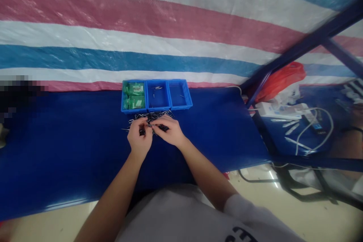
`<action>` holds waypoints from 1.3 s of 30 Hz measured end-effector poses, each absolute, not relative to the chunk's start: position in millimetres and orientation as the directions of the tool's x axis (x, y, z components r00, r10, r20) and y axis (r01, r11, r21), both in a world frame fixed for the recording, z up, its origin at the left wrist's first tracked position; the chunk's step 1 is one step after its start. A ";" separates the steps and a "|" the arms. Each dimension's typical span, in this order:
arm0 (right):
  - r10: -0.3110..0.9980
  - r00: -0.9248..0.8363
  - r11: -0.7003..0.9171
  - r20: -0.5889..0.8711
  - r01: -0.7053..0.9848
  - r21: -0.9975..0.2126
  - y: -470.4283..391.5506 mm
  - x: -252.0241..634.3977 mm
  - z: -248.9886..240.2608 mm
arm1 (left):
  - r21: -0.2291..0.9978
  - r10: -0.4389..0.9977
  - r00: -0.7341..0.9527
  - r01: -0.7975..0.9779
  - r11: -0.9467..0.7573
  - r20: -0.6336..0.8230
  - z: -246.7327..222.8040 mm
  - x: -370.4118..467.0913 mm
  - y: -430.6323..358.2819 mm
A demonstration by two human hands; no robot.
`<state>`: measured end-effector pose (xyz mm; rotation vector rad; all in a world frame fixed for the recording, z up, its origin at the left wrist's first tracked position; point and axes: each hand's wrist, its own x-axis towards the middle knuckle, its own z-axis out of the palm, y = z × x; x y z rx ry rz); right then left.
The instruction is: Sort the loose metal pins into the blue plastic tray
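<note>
A heap of thin, dark and silvery stick-like pieces (154,115) lies on the blue table in front of the bins; their exact kind is too small to tell. My left hand (138,136) is over the near left part of the heap, thumb and fingers closed. From the right, my right hand (171,130) meets it with its fingers pinched. Between the fingertips of both hands is a small thin silvery piece (150,125). Dark pieces show under and between the fingers of each hand, and whether some are in the palms is hidden.
Behind the heap stand three joined blue bins: the left bin (122,100) with green packets (135,95), the middle bin (159,108) and right bin (181,106) with a few thin pieces. Right, past a metal frame (261,87), are a red bag (280,81), power strip (268,109) and cables.
</note>
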<state>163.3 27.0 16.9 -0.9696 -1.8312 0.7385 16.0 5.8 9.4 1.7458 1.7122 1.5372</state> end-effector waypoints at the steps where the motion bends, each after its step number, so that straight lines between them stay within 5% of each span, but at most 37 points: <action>1: 0.855 -0.272 0.512 0.441 0.312 -0.801 27.0 163.3 17.3 | 0.770 0.838 -0.249 0.576 -0.274 0.485 9.6 16.2 5.9; 39: 0.846 -0.265 0.531 0.462 0.348 -0.773 29.3 163.0 22.3 | 0.732 0.811 -0.207 0.588 -0.345 0.548 8.9 14.2 7.0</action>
